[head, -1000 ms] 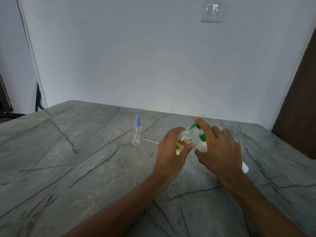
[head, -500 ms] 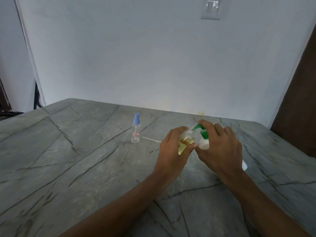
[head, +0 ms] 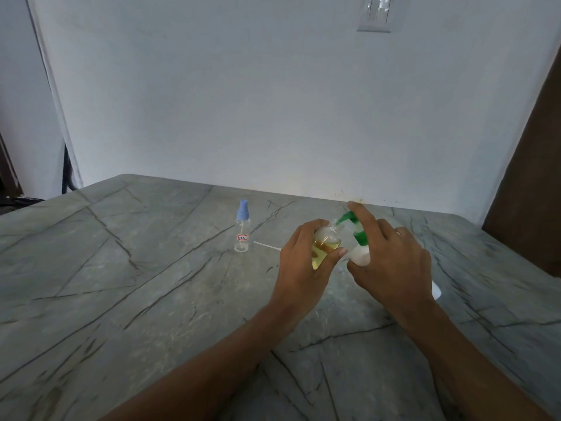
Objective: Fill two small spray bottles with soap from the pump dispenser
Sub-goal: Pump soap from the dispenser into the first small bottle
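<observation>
My left hand (head: pixel 303 268) grips a small clear spray bottle (head: pixel 325 244) with its top off, tilted right and about half full of yellow soap. My right hand (head: pixel 394 262) holds the white pump dispenser (head: pixel 360 255), tilted left, with the index finger on its green pump head (head: pixel 352 221). The green nozzle sits at the open bottle's mouth. A second small spray bottle (head: pixel 242 230) with a blue spray cap and a red-edged label stands upright on the table to the left, apparently empty.
A thin white dip tube (head: pixel 267 246) lies on the grey veined stone table (head: pixel 121 284), between the standing bottle and my left hand. A white wall with a switch plate (head: pixel 375 13) runs behind. A brown door (head: pixel 531 192) stands at the right.
Both hands have stayed together with the bottle and dispenser; my right index finger has lifted a little on the pump head. The camera shifted slightly.
</observation>
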A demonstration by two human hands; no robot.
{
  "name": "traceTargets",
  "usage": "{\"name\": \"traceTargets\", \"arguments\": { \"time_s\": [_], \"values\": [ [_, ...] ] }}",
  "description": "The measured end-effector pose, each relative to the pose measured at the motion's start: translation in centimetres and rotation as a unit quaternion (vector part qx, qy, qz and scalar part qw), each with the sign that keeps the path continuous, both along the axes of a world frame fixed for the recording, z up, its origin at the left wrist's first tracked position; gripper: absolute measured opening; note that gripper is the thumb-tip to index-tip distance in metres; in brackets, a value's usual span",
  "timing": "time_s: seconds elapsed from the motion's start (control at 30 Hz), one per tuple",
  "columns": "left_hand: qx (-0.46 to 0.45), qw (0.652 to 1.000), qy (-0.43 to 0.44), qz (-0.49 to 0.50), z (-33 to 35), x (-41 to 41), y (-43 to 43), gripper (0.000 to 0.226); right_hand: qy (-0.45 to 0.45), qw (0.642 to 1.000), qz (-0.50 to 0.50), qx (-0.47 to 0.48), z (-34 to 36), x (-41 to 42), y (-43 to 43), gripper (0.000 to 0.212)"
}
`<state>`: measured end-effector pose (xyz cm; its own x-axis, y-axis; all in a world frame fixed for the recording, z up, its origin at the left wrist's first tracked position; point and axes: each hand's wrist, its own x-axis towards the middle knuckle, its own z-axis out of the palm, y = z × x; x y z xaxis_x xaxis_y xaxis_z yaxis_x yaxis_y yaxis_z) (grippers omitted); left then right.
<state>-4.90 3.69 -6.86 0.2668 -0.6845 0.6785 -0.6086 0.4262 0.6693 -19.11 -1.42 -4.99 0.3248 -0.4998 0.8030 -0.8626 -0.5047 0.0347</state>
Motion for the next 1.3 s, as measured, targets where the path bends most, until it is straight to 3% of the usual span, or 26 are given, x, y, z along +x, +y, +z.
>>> {"name": "traceTargets", "arguments": {
  "time_s": [0.2,0.73,1.13,1.3],
  "values": [
    [0.002,1.0,-0.001,-0.001,0.02,0.15,0.01,0.048,0.006,1.0,-0.012,-0.015,-0.11,0.12,0.02,0.103],
    [0.014,1.0,-0.011,-0.018,-0.06,-0.33,0.26,0.045,-0.028,0.999,0.011,-0.024,-0.46,-0.16,-0.74,0.082],
    [0.01,1.0,0.001,-0.011,-0.14,0.2,-0.05,0.047,0.003,1.0,-0.009,-0.016,-0.35,-0.12,-0.1,0.109],
    [0.012,1.0,-0.001,-0.008,-0.18,0.19,-0.16,0.046,0.008,1.0,-0.016,-0.016,-0.21,-0.16,0.0,0.103]
  ]
}}
